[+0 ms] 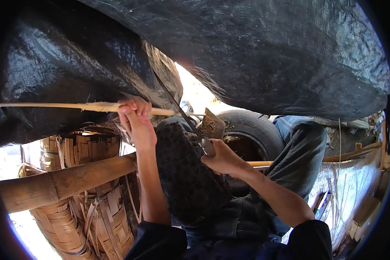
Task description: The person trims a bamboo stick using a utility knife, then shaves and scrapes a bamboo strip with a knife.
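Note:
My left hand (136, 116) is closed around a long, pale bamboo strip (102, 106) with a frayed section beside my fingers. The strip runs from the left edge, through my grip, to the middle of the view. In my right hand (225, 158) is the handle of a long-bladed knife (175, 104). Its dark blade slants up and to the left and crosses the strip just right of my left hand; whether they touch I cannot tell. A dark patterned cloth (182, 173) lies over my leg below the blade.
Black plastic sheeting (255, 47) hangs low overhead. A tyre (264, 134) lies ahead between my legs, with a shaving-covered flat piece (213, 124) at its edge. To the left, a thick bamboo pole (82, 178) passes in front of woven bamboo baskets (58, 223).

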A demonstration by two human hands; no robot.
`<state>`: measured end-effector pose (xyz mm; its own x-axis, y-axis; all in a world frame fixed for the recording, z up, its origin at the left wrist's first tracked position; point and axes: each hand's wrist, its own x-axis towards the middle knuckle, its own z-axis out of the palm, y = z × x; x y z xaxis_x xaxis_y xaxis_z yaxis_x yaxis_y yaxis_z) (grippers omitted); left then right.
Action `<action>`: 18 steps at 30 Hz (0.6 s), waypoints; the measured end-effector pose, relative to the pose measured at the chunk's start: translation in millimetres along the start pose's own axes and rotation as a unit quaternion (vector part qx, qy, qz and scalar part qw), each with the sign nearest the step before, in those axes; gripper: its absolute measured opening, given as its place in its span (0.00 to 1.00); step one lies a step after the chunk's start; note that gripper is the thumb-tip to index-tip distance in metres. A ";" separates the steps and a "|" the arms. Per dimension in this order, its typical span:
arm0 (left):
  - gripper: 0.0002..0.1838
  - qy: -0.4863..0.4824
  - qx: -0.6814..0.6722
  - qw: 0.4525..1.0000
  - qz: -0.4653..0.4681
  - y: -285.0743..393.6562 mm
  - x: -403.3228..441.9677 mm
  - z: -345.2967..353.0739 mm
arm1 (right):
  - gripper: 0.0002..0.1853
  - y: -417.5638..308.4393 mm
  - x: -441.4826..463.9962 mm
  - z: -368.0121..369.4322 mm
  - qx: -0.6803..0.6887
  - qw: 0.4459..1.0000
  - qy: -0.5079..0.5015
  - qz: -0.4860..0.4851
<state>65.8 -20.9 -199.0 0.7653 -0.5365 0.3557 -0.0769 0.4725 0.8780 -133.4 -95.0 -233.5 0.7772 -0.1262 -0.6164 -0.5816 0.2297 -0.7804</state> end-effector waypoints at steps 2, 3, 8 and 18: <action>0.16 0.023 -0.018 1.000 0.004 1.3 0.8 -4.2 | 0.18 -2.0 4.9 0.7 -0.033 0.998 0.048 -0.036; 0.16 0.011 -0.017 1.000 0.007 1.3 -0.3 -6.8 | 0.18 -3.3 5.1 -0.5 -0.072 0.990 0.075 -0.096; 0.17 0.024 -0.006 1.000 -0.012 2.1 -1.6 -0.2 | 0.17 -1.6 -1.8 10.6 -0.126 0.935 0.195 -0.267; 0.17 0.012 0.009 1.000 0.001 -8.8 0.6 14.7 | 0.19 -8.0 -5.6 -4.1 -0.175 0.934 0.201 -0.239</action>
<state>57.6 -35.7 -201.9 0.7806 -0.5177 0.3502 -0.0897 0.4618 0.8825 -134.1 -100.1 -224.3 0.8556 -0.5026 -0.1237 -0.2890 -0.2656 -0.9198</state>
